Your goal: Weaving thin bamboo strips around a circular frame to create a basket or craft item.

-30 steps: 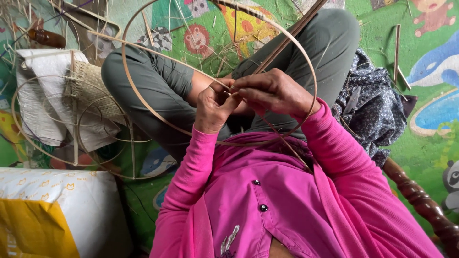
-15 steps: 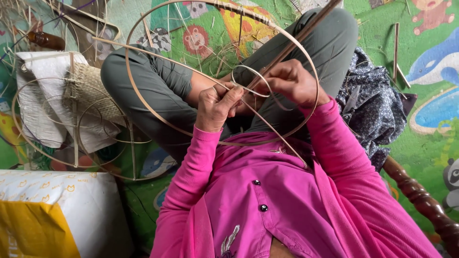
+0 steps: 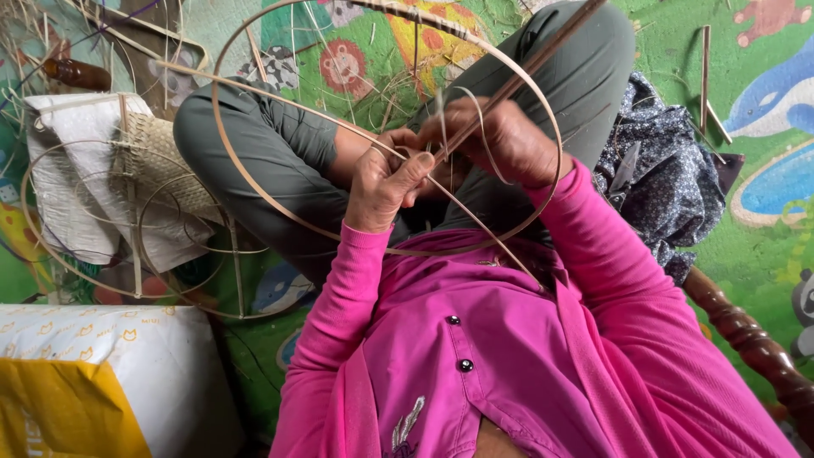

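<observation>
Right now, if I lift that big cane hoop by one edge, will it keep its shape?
Probably mostly. The hoop is one thin strip, so likely light and springy, flexing oval. It looks smooth, so it may slip or roll away.

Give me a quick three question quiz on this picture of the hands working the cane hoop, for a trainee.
1. True or false: both hands meet inside the large cane hoop.
2. Which hand pinches the thin loose strip? A left, B right.
3. What lies on the mat to the person's left, over the white cloth?

Key:
1. True; left hand and right hand meet there.
2. B.
3. Smaller cane rings and a woven piece.
</observation>
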